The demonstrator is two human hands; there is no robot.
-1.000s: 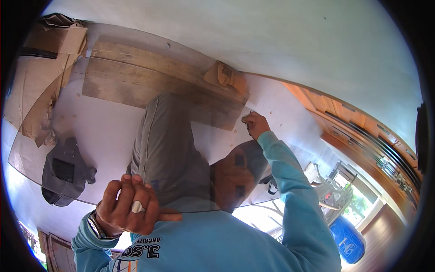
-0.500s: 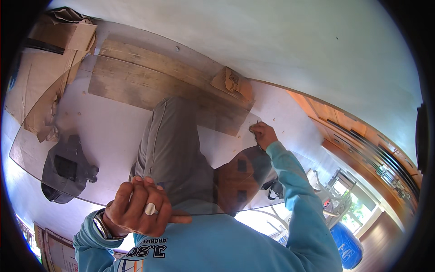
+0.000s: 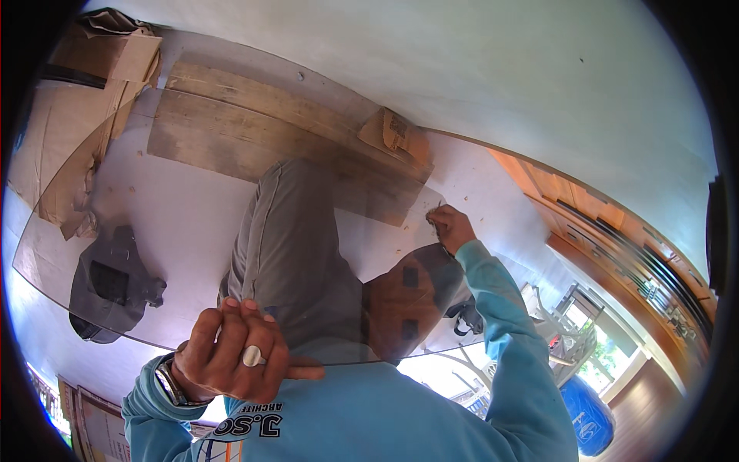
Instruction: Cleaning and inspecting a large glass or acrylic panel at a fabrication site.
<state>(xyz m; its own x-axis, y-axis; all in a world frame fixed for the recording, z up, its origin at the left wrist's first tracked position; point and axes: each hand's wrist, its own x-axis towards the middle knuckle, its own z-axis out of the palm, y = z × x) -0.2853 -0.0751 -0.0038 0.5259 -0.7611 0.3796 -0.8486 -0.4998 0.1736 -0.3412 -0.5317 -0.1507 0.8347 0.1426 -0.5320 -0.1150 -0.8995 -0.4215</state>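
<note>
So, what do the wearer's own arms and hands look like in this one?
Both arms are in long, light-blue sleeves. The left hand wears a ring with a broad, pale, rounded face, and a metallic-looking wristwatch sits at that cuff. The right hand is ungloved, with no ring or watch visible.

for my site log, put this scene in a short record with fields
left hand: at the near edge of the glass; ring and watch on; grip unclear
right hand: pinching a small dark wad by the right edge; material unclear
glass: tinted, see-through sheet
seen through it: legs, planks, dark bag
upper left: cardboard
</note>
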